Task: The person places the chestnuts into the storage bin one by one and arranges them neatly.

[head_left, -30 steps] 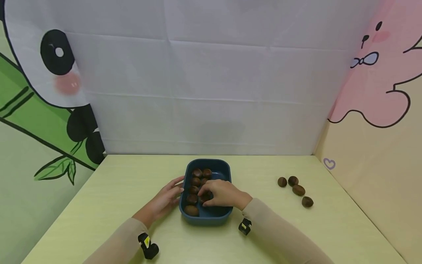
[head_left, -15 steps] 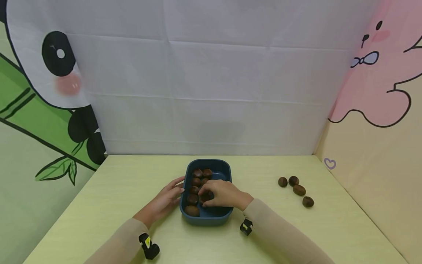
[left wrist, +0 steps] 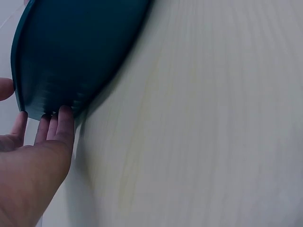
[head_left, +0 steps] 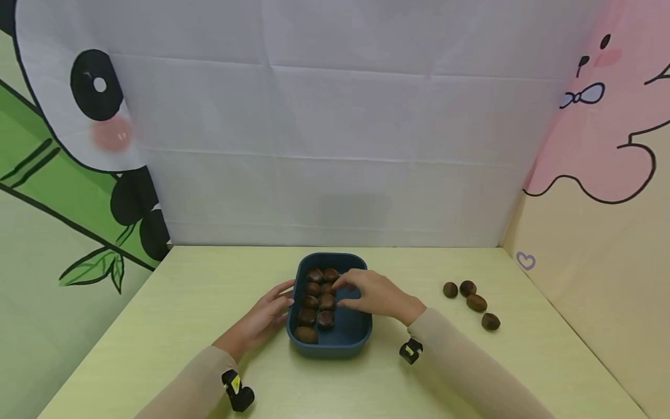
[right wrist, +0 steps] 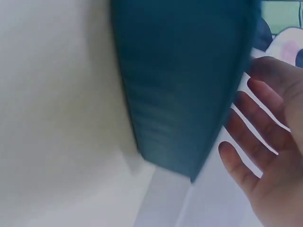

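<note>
A dark blue tray (head_left: pixel 350 334) with rounded corners holds several brown chestnuts (head_left: pixel 325 319), set in two columns along its left half. My left hand (head_left: pixel 260 320) touches the tray's left wall with extended fingertips; the left wrist view shows its fingers (left wrist: pixel 66 123) against the outer side. Above the tray's right half is my right hand (head_left: pixel 384 297), fingers loosely bent, thumb apart, no chestnut between them. In the right wrist view its spread fingers (right wrist: pixel 255 137) appear beside the tray wall. Part of a chestnut in the right column is hidden by the fingertips.
Several loose chestnuts (head_left: pixel 476 302) lie on the pale wooden table (head_left: pixel 419 372) to the right of the tray. A white cloth wall (head_left: pixel 335 145) stands behind the table's back edge, with painted panels on both sides.
My right hand has let go of a chestnut low in the right column and moved up and to the right. That chestnut now shows fully. The left hand stays at the tray.
</note>
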`<state>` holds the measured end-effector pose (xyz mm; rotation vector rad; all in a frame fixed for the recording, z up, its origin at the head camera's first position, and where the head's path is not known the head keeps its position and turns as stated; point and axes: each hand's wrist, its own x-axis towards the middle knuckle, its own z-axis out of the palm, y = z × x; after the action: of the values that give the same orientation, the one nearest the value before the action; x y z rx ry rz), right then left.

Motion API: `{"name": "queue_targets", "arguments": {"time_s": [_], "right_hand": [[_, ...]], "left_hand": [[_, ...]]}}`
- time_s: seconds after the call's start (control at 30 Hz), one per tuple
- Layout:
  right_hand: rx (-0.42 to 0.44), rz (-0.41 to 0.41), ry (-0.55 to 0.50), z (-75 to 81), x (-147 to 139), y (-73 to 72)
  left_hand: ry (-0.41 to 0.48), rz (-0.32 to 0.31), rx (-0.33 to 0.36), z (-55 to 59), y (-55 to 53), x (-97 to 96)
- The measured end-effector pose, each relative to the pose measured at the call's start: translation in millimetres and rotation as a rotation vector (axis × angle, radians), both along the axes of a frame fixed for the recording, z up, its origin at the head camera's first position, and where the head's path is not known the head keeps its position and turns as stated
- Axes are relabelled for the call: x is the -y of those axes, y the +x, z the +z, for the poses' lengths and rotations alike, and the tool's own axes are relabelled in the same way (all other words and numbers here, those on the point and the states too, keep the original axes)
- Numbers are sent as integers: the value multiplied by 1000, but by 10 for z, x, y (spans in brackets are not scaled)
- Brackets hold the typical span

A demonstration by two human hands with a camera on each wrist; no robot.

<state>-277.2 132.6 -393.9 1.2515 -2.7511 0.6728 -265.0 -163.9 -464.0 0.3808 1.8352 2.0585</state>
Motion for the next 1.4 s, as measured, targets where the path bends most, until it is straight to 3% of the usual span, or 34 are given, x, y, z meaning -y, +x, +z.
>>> {"name": "queue_targets", "arguments": {"time_s": [0.3, 0.57, 0.93, 1.4], "right_hand": [[-72, -88, -46, 152, -507, -23], [-16, -216, -60, 200, -1019, -59], [91, -392, -68, -67, -1650, -134], [191, -546, -36, -285, -1875, -113]], "left_hand": [[-6, 10, 3, -5, 4, -4], [-3, 8, 4, 3, 5, -2], [14, 0, 15, -9, 4, 1], [8, 4, 16, 11, 20, -6]]}}
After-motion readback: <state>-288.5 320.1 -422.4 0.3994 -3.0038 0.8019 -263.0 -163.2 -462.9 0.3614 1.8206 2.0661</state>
